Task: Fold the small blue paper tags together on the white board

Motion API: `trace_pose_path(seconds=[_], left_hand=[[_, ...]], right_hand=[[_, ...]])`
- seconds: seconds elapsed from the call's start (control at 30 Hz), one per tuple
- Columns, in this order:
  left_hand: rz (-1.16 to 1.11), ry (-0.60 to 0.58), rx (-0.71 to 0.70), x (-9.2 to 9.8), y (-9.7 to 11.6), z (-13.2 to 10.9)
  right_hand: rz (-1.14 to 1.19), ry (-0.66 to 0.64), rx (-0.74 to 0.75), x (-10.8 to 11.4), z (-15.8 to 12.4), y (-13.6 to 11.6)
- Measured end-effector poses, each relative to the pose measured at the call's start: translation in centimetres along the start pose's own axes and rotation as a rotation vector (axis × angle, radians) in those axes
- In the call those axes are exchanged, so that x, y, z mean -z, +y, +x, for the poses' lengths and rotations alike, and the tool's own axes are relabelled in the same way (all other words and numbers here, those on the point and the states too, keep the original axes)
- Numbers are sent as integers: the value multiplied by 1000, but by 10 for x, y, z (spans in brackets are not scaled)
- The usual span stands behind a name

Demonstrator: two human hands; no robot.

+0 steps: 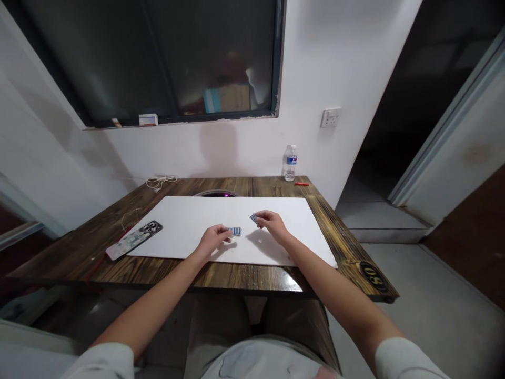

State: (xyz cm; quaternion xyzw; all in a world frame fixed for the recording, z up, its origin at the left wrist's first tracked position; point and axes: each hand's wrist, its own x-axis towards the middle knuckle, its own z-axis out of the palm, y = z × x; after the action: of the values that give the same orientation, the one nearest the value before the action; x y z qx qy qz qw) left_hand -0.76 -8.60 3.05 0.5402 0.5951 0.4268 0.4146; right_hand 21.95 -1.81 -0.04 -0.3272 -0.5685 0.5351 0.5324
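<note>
My left hand is closed, with thumb and fingers pinching a small blue-and-white card just above a white board. To the right and a little farther from me, my right hand pinches another small blue-and-white card, which is tilted. A gap separates the two cards. Their print is too small to read, and the fingers cover part of each. Under my right hand, a shadow falls on the board.
A phone lies across the board's left edge. On the wooden table are a white cable at the back left, a water bottle and a red pen at the back right. A wall rises behind.
</note>
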Motion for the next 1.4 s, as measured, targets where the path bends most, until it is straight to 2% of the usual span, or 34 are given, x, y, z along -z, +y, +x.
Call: trace_pose_path(seconds=[0.1, 0.2, 0.33, 0.43, 0.67, 0.87, 0.97, 1.1, 1.27, 1.4], left_hand=[[-8, -26, -25, -17, 15, 24], [-18, -68, -81, -36, 21, 47], [-8, -199, -161, -54, 14, 64], [-18, -238, -175, -60, 3, 64], [-59, -268, -182, -61, -5, 54], [-71, -297, -239, -60, -5, 51], [-43, -273, -244, -61, -7, 51], [44, -221, -300, -60, -9, 53], [295, -131, -436, -57, -13, 56], [430, -154, -492, -57, -16, 57]], right_hand=[[2, -27, 5, 1, 1, -1], [-61, 22, 20, 7, 5, 3], [-153, 98, 34, 18, 11, 10], [-166, 78, 17, 24, 12, 12], [-254, -56, 27, 23, 7, 18], [-576, -3, 180, 23, 2, 12], [-588, -26, 157, 22, -2, 7], [-522, -110, 154, 20, -5, 5], [-764, -83, 202, 20, -4, 6], [-838, -117, 193, 22, -4, 10]])
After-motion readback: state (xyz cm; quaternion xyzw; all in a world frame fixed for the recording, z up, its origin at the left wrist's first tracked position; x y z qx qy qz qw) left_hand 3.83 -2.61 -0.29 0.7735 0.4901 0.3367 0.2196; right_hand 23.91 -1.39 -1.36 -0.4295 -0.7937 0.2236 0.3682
